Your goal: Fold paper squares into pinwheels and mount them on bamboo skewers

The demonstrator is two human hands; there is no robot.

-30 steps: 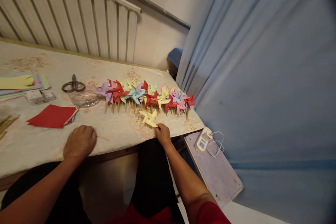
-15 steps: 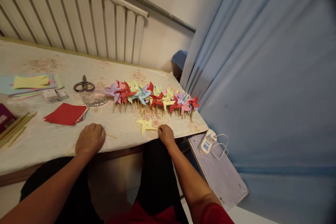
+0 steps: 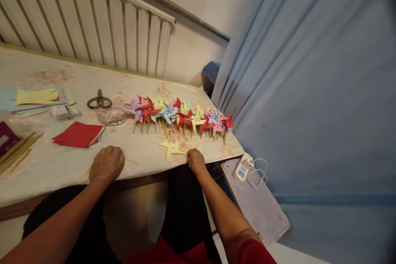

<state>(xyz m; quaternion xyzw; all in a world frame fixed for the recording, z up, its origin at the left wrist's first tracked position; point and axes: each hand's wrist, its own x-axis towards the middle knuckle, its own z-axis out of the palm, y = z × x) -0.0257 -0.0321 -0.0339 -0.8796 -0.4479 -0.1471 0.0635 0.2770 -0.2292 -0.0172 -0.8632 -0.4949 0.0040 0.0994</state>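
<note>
Right hand (image 3: 196, 160) pinches stick of yellow pinwheel (image 3: 171, 147) at table (image 3: 148, 161) front edge; stick lies crosswise, head left. Left hand (image 3: 107, 163) fisted on thin stick (image 3: 130, 160).

Two bare forearms reach forward from the bottom of the view, both ending in hands resting palm down with knuckles up. The left hand (image 3: 107, 163) sits lower left of centre, its fingers curled under into a loose fist, the forearm running back toward the lower left corner. The right hand (image 3: 195, 160) lies further right, fingers bunched together and pointing leftward, its forearm angling down to a red sleeve at the elbow.
</note>
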